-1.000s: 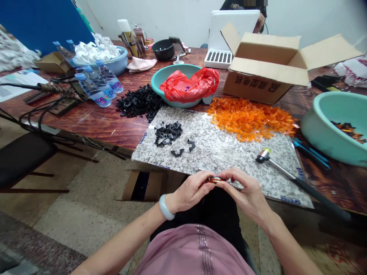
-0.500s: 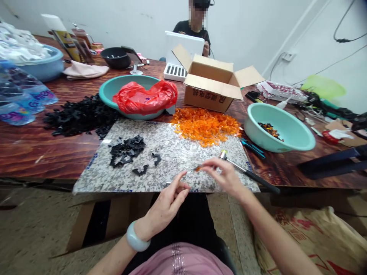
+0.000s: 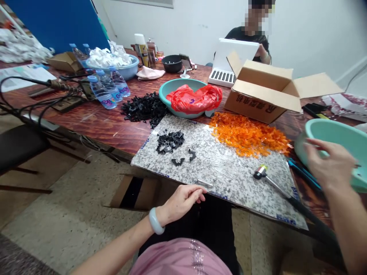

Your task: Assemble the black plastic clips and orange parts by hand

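My left hand (image 3: 180, 203), with a pale bangle (image 3: 154, 221) on its wrist, rests loosely at the near edge of a plastic-wrapped granite-patterned board (image 3: 226, 183) and holds nothing I can see. A thin metal pin (image 3: 205, 183) lies just beyond its fingertips. My right hand (image 3: 329, 164) hangs at the far right with fingers apart, over the rim of a teal basin (image 3: 332, 129) that it partly hides. Nothing shows in it. Orange plastic pieces (image 3: 248, 136) lie heaped on the board's far edge, and small black plastic pieces (image 3: 169, 141) lie to the left.
A hammer (image 3: 260, 172) lies on the board, and blue-handled pliers (image 3: 302, 173) lie beside it. Behind are a black heap (image 3: 144, 108), a teal basin holding a red bag (image 3: 195, 99), an open cardboard box (image 3: 259, 95), water bottles (image 3: 106, 91) and a seated co-worker (image 3: 249, 38).
My hands have come apart. The right hand has moved far right to the basin, with no orange piece showing in it, and the left has dropped to the board's near edge. The view has shifted.
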